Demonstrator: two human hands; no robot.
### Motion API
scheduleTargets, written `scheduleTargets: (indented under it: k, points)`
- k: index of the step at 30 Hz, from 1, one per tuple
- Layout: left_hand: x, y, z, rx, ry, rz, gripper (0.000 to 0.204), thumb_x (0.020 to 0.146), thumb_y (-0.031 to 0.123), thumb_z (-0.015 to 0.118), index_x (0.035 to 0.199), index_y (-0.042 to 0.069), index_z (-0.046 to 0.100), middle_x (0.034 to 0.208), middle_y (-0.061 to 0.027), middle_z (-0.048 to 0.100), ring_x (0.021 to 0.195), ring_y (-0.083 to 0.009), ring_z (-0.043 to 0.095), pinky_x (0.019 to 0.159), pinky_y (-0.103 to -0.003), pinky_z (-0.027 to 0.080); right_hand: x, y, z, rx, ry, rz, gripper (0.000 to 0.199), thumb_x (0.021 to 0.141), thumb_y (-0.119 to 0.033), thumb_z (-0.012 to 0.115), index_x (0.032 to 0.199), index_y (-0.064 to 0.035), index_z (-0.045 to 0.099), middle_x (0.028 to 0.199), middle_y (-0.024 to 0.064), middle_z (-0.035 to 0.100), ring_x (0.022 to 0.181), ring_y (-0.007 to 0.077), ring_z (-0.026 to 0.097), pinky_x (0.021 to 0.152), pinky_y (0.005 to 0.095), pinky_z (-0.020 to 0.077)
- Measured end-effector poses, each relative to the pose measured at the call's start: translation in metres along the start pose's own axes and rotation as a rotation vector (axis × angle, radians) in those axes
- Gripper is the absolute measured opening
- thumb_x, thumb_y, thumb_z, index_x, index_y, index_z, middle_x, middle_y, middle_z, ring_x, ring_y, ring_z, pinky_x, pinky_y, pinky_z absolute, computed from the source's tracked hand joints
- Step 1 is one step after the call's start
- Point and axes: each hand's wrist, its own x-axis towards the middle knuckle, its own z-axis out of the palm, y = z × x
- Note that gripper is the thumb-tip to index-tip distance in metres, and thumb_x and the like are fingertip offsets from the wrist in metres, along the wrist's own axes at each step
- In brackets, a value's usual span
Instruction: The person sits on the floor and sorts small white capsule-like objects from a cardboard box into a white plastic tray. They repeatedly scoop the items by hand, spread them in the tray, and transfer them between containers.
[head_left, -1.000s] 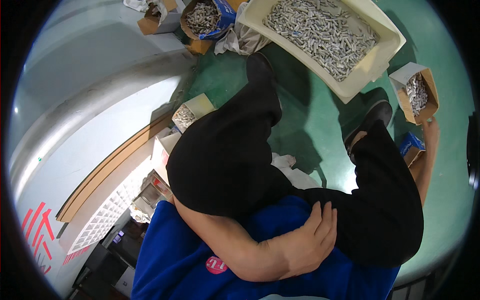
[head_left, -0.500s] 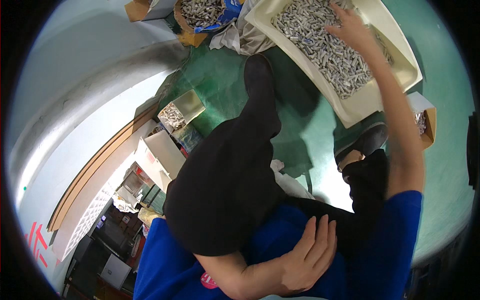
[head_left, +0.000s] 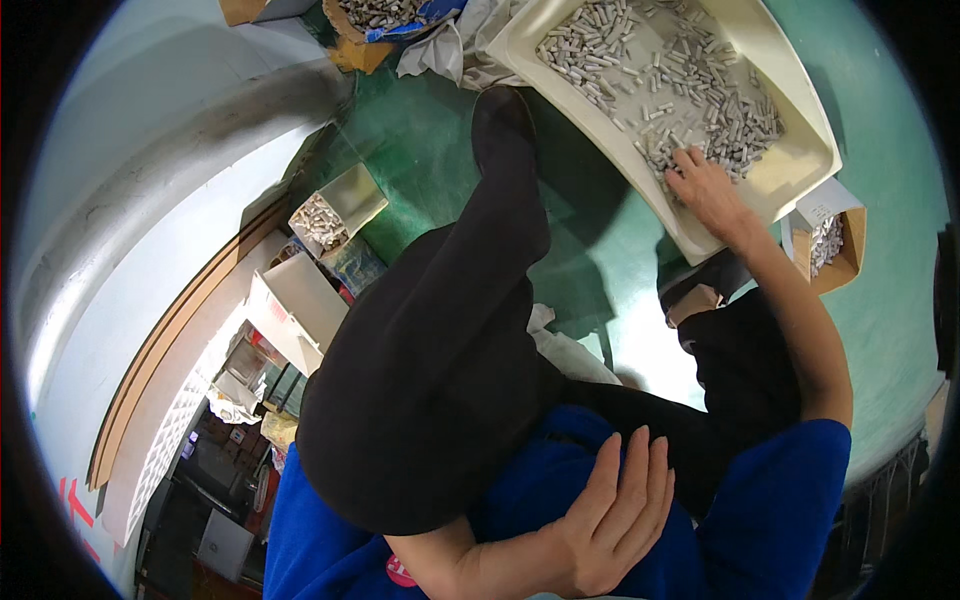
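Note:
A large cream tray (head_left: 800,172) on the green floor holds many small grey cylindrical pieces (head_left: 745,122), spread with bare patches of tray bottom between them. My right hand (head_left: 708,195) is over the near edge of the tray. Its fingers are bent a little and apart, touching the pieces at the near side; I see nothing gripped in them. My left hand (head_left: 615,515) lies against my blue shirt beside my raised leg, with its fingers stretched out and nothing in them.
Beside the tray's right corner sits a small carton (head_left: 845,250) with similar pieces. Another open box (head_left: 355,200) of pieces stands left of my leg. At the far left, a blue-lined container (head_left: 385,12) holds more. A white box (head_left: 310,300) stands nearer.
My right hand has come from the tray's far side to its near side. The pieces, heaped before, are now thinned and shifted, showing the tray bottom. The left hand has stayed put.

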Motion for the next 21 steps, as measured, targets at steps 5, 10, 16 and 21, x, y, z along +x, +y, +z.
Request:
scheduleTargets:
  k: [5, 10, 16, 21]
  points:
    - [-0.009, -0.003, 0.000, -0.062, -0.037, 0.051, 0.048, 0.084, 0.023, 0.037, 0.119, -0.009, 0.046, 0.121, -0.0282, 0.048, 0.113, -0.0455, 0.046, 0.095, -0.057, 0.036, -0.006, -0.041, 0.038, 0.159, 0.066, 0.022, 0.018, 0.073, -0.006, 0.055, 0.091, -0.0037, 0.053, 0.095, 0.0159, 0.049, 0.090, 0.0336, 0.054, 0.071, 0.0404, 0.0484]
    - [-0.012, 0.003, 0.016, -0.005, 0.053, 0.040, 0.048, 0.084, 0.025, 0.036, 0.117, -0.009, 0.048, 0.117, -0.0285, 0.051, 0.111, -0.0448, 0.048, 0.093, -0.056, 0.039, -0.004, -0.059, 0.057, 0.359, 0.040, 0.036, 0.019, 0.075, -0.010, 0.060, 0.091, -0.0033, 0.052, 0.082, 0.0180, 0.055, 0.076, 0.0362, 0.057, 0.067, 0.0433, 0.0467]
    - [-0.023, 0.011, 0.037, 0.032, 0.128, 0.025, 0.046, 0.084, 0.024, 0.038, 0.115, -0.009, 0.050, 0.115, -0.0283, 0.052, 0.109, -0.0444, 0.050, 0.091, -0.056, 0.041, 0.010, -0.044, 0.006, 0.680, -0.029, 0.443, 0.029, 0.078, -0.014, 0.059, 0.104, -0.0004, 0.058, 0.073, 0.0146, 0.064, 0.072, 0.0286, 0.062, 0.067, 0.0356, 0.0467]
    - [-0.034, 0.017, 0.048, 0.052, 0.166, 0.049, 0.045, 0.084, 0.023, 0.039, 0.114, -0.009, 0.051, 0.115, -0.0283, 0.053, 0.108, -0.0444, 0.051, 0.091, -0.056, 0.041, 0.004, -0.007, 0.006, 0.630, -0.068, 0.311, 0.035, 0.077, -0.008, 0.052, 0.110, -0.0017, 0.060, 0.081, 0.0143, 0.066, 0.075, 0.0256, 0.062, 0.073, 0.0343, 0.0466]
